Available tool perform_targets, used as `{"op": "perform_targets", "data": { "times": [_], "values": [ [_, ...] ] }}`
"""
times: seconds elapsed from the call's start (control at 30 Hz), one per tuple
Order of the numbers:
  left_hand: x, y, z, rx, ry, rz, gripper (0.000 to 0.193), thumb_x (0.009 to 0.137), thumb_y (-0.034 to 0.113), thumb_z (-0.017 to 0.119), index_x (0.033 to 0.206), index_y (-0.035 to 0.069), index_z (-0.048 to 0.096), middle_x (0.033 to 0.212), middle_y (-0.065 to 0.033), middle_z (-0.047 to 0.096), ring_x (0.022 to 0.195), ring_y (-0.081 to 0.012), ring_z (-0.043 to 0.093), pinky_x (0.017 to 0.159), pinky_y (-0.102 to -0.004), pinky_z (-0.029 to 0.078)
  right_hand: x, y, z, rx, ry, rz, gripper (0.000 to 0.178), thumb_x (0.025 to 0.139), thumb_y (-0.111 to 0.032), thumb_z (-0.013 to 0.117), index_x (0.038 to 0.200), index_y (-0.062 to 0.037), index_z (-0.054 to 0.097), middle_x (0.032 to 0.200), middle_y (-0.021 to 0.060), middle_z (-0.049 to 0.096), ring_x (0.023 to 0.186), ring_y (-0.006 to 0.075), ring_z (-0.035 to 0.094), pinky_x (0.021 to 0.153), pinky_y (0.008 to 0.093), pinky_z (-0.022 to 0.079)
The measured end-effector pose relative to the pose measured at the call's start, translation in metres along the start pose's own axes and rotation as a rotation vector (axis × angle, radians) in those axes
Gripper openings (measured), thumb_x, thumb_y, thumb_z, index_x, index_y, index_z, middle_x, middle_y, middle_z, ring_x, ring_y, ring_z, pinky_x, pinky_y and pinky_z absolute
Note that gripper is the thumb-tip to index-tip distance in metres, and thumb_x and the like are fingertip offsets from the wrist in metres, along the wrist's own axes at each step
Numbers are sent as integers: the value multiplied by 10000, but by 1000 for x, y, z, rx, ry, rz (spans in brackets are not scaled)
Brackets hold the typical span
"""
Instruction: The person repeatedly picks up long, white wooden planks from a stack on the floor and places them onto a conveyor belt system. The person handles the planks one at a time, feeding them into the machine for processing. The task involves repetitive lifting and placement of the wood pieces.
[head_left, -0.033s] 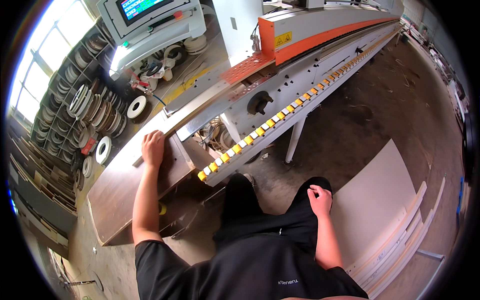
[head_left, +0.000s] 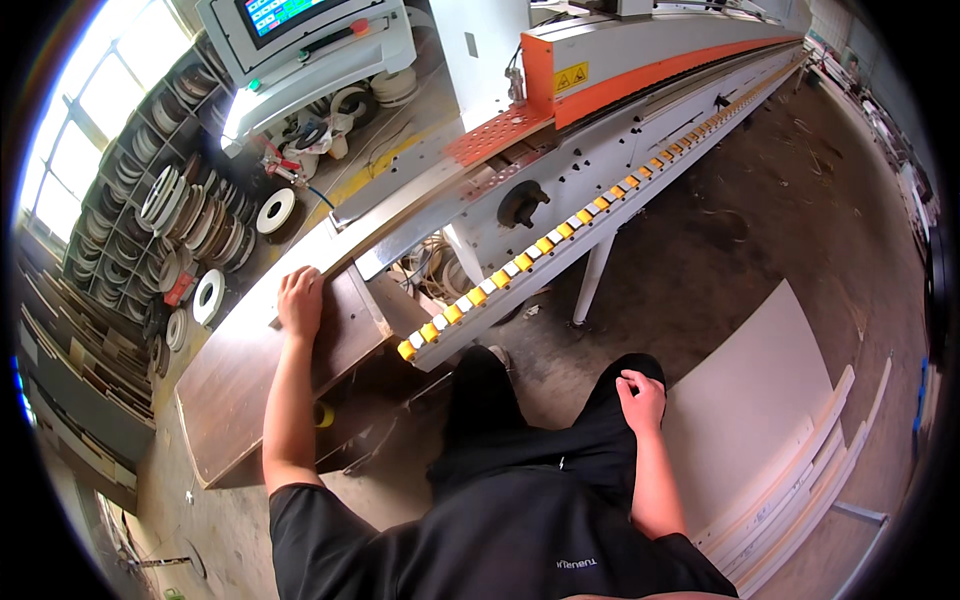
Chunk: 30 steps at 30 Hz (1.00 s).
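Observation:
My left hand (head_left: 300, 300) lies flat, palm down, on the far end of a dark brown wooden panel (head_left: 240, 390). The panel rests on a low table at the infeed end of a long white and orange edge-banding machine (head_left: 600, 110). My right hand (head_left: 640, 400) rests on my right thigh with its fingers curled in and holds nothing. A support rail with yellow and white rollers (head_left: 530, 255) runs along the machine's front, its near end just right of my left hand.
The machine's control panel with a screen (head_left: 300, 40) stands at the top left. Shelves with several rolls of edge tape (head_left: 170, 210) fill the left side. White boards (head_left: 770, 430) lie stacked on the concrete floor to my right.

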<state>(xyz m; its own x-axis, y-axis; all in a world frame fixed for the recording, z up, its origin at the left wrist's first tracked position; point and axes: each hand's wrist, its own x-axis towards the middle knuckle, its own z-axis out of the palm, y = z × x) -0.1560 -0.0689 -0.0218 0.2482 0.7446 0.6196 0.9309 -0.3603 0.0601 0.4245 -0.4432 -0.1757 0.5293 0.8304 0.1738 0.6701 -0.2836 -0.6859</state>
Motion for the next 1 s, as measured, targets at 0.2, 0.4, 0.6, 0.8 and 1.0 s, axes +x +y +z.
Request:
{"op": "perform_targets", "data": {
  "times": [0.2,0.4,0.6,0.8,1.0],
  "values": [
    [-23,-27,-22,86,9,-45,150,990,228,769,1047,95,809,1135,-60,802,1122,-291,724,975,-417,577,4,-5,5,-30,-31,-47,199,955,-277,808,1085,-127,820,896,55,823,899,287,763,942,413,545],
    [7,12,6,110,25,-20,99,980,244,787,1009,157,822,1089,-11,801,1032,-267,747,889,-403,602,9,-4,8,-43,-35,-37,167,948,-292,816,1044,-156,814,870,16,818,885,264,760,943,414,526],
    [35,54,28,84,34,-7,94,992,250,776,1012,170,821,1074,-3,796,1014,-258,747,874,-399,604,9,-10,8,-43,-38,-37,165,954,-278,810,1054,-148,821,883,37,821,893,274,760,941,409,537],
    [68,91,63,93,-9,6,136,1011,289,710,1020,204,817,1070,-9,783,1030,-275,739,871,-408,602,7,-10,2,3,-21,-58,187,1004,-256,754,1084,-110,839,858,69,824,857,278,789,873,395,581],
    [87,112,109,179,-48,167,157,949,285,683,977,151,760,1069,-87,789,1028,-330,764,846,-517,633,-2,14,-12,155,19,253,250,1060,-366,703,1100,-157,833,910,39,839,869,239,814,771,380,617]
  ]
}}
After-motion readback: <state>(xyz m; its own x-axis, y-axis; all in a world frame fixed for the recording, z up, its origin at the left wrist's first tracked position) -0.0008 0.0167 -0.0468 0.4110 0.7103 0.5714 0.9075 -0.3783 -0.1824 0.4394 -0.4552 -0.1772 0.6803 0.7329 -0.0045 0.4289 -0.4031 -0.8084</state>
